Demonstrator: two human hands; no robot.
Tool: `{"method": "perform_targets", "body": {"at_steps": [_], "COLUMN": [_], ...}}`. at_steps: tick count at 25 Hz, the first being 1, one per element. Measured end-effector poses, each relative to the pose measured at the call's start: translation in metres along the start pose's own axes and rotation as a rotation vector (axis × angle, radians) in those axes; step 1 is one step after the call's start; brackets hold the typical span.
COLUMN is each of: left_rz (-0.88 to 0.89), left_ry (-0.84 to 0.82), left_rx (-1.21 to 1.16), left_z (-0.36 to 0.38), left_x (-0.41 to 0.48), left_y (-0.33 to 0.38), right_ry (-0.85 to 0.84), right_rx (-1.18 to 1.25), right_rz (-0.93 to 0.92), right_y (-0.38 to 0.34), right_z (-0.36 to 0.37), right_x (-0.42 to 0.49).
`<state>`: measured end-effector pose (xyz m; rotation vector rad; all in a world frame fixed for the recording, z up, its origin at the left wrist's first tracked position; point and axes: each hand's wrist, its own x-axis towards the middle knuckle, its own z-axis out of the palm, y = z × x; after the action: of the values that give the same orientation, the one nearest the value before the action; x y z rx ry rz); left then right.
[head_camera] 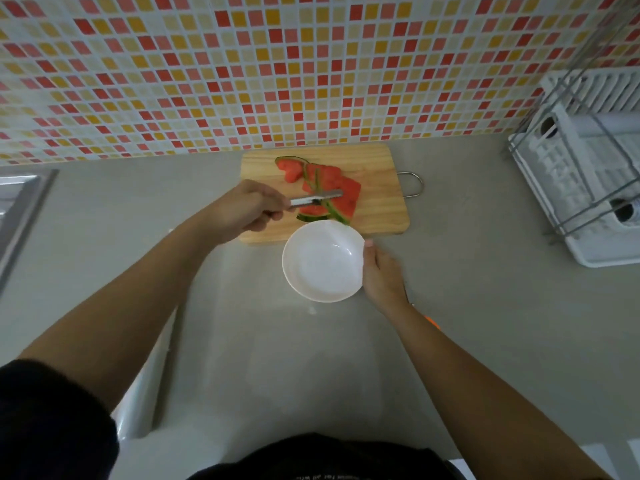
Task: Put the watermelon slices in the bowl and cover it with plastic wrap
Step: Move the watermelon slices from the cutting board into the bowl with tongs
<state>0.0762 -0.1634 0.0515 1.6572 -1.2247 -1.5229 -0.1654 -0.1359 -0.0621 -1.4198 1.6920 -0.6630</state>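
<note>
Presently, the watermelon slices lie in a loose overlapping heap on the wooden cutting board, red flesh up and green rinds showing, at the far side of the grey counter against the mosaic tile wall. None of the slices is in the bowl. The left hand is curled round the handle end of a pair of metal tongs, fingers and thumb closed on it. The tong tips reach across the heap, over the slices; whether they actually grip a slice cannot be told. The white bowl is empty and sits just on the near side of the board, its far rim overlapping the board's near edge in the view; whether it rests on the counter or is lifted cannot be told. The right hand holds the bowl at its right rim, thumb on the edge, fingers hidden beneath. A clear glossy sheet, which looks like plastic wrap, lies flat on the counter to the near left of the bowl. A wire handle projects from the board's right end. A white dish rack stands at the far right, and a steel sink shows at the left edge.
</note>
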Motion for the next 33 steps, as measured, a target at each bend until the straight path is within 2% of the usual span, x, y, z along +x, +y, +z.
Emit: {"method": "perform_targets", "body": {"at_steps": [4,10,13,15,17,20,23,27,33], "left_rz": [-0.106,-0.15,-0.185,-0.162,-0.1,-0.127,-0.2,-0.229,-0.199], "left_ry": [-0.101,-0.103,-0.084,-0.035,0.079,0.252,0.285,0.25,0.202], "left_rx": [0.214,0.575,0.856,0.922,0.825,0.359,0.002,-0.125,-0.192], "left_z": [-0.013,0.028,0.022,0.006,-0.013,-0.028,-0.024,-0.019,-0.011], "left_x": [-0.033,-0.03,-0.038,-0.048,-0.051,-0.023,0.009,0.041,0.07], "left_y": [-0.024,-0.016,-0.003,0.007,0.013,-0.003,-0.035,-0.054,-0.05], "right_ry": [0.009,0.023,0.026,0.031,0.038,0.042,0.051,0.051,0.064], "right_rx": [-0.034,-0.072,-0.063,-0.041,-0.034,-0.055,-0.093,-0.068,-0.066], "right_rz": [0.012,0.021,0.012,0.002,-0.011,-0.002,-0.023,-0.021,-0.04], "right_y": [0.0,-0.001,0.0,0.0,0.001,-0.001,-0.002,-0.001,-0.002], "right_z": [0.001,0.002,0.002,0.002,0.003,0.002,0.002,0.002,0.001], "right_x": [0.002,0.003,0.003,0.003,0.004,0.002,0.001,0.002,0.0]}}
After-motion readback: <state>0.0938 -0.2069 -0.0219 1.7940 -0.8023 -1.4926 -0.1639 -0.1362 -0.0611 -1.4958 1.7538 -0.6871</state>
